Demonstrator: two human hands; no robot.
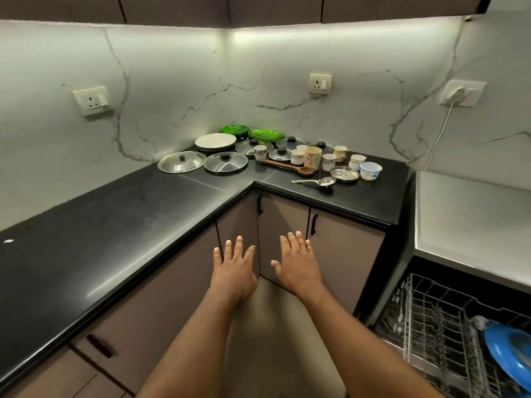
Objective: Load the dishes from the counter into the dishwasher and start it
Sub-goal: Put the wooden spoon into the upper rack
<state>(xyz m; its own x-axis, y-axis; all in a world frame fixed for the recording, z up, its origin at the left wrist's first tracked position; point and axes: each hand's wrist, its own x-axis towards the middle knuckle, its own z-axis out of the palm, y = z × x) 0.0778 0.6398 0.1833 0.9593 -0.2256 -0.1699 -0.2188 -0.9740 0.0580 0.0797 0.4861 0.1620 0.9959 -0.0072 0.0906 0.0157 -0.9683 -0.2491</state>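
Black counter (115, 225) wraps the corner under bright strip lighting, and all the dishes sit bunched in the far corner, dead at twelve o'clock from the hands and well apart from both. Left hand (234, 271) and right hand (297, 265) hover side by side in front of the cabinet doors, palms down, fingers straight and spread, holding nothing at all. Left hand has the shorter line to the steel lid (181, 162) and glass lid (225, 162) at eleven o'clock; right hand is nearer the cups (313, 158), the steel bowl (344, 173) and the white tub (370, 170) at one o'clock. Dishwasher rack (431, 326) is pulled out at four o'clock, on the right hand's side, with a blue plate (508, 351) already standing in it. Wooden spoon (287, 165) lies flat, long axis roughly nine to three, bowl end toward three; the strainer (316, 181) lies just in front of it with its handle pointing to nine. White plates (215, 140) and green plates (234, 129) are stacked at the very back against the wall. Loading looks barely begun, and I'd call the reach forward the move to come.
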